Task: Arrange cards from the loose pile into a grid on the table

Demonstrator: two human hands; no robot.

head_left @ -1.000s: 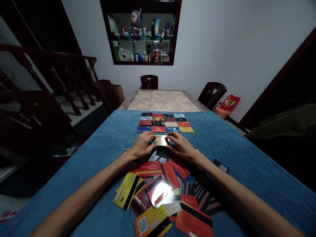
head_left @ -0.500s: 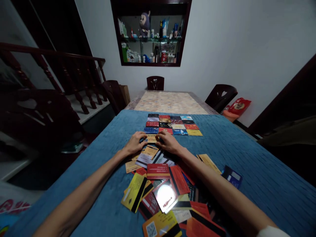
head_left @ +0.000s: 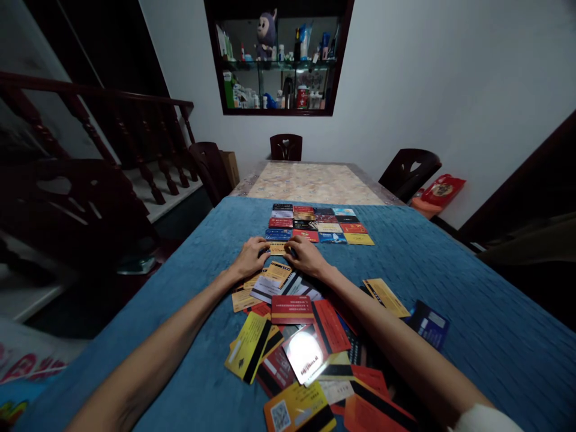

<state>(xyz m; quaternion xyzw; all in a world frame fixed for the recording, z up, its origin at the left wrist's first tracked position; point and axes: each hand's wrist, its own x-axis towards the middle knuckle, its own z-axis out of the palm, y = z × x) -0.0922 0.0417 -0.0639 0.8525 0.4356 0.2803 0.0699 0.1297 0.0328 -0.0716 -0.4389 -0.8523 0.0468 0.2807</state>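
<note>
A yellow card (head_left: pixel 278 248) lies between my two hands, just in front of the nearest row of laid-out cards. My left hand (head_left: pixel 252 256) pinches its left end with curled fingers. At the right end, my right hand (head_left: pixel 306 257) grips it the same way. Beyond the fingers is a grid of cards in rows, with a blue card (head_left: pixel 278 234), a red card (head_left: pixel 305 236), a blue-and-white card (head_left: pixel 332 238) and a yellow card (head_left: pixel 359 239) in its front row. Below my hands spreads a loose overlapping pile, including a red card (head_left: pixel 292 309) and a shiny card (head_left: pixel 305 355).
A blue cloth (head_left: pixel 189 300) covers the near part of the table. Right of my right forearm lie a yellow card (head_left: pixel 386 297) and a dark blue card (head_left: pixel 429 324). Chairs (head_left: pixel 410 173) stand around the table, and a wall cabinet (head_left: pixel 278 111) is at the back.
The yellow card between my hands looks flatter and slightly closer to the front row of the grid. The whole view has shifted a little; both hands keep their grip.
</note>
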